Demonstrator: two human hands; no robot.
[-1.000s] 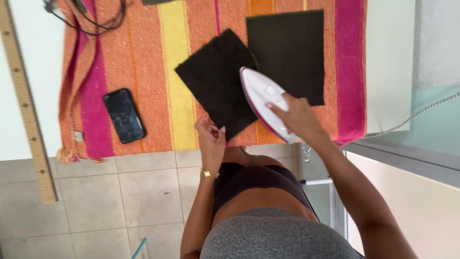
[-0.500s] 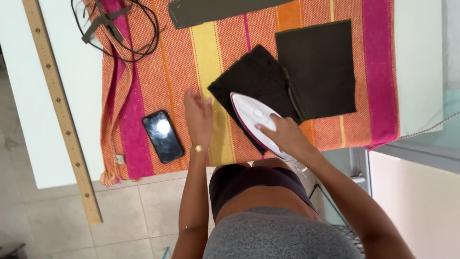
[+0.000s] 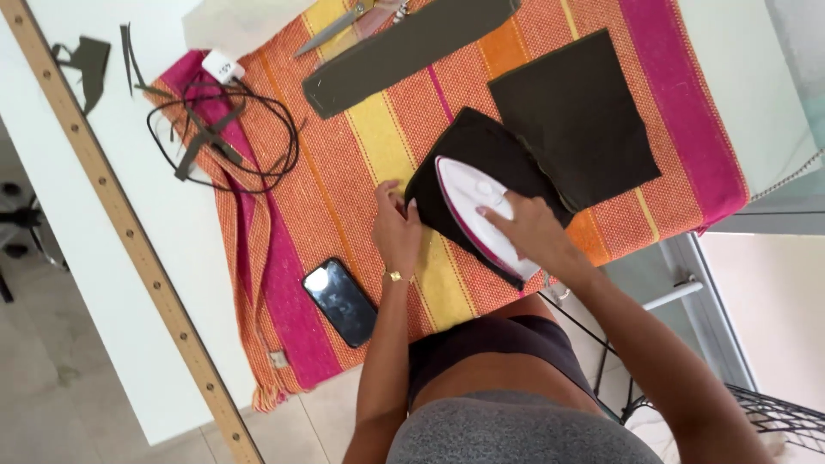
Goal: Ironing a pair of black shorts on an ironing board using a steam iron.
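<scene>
— While the right hand grips the white clothes iron, where does the iron sit?
— On the black fabric piece, which lies on the striped orange and pink cloth just beside a larger dark square.
— And the left hand?
— Fingers loosely curled, holding nothing, its fingertips pressing the fabric's near edge. A black phone lies nearby, and a long wooden ruler crosses the white table.

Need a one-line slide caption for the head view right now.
Right hand presses a white iron on dark fabric while left hand pins its edge, over a striped cloth.
</scene>
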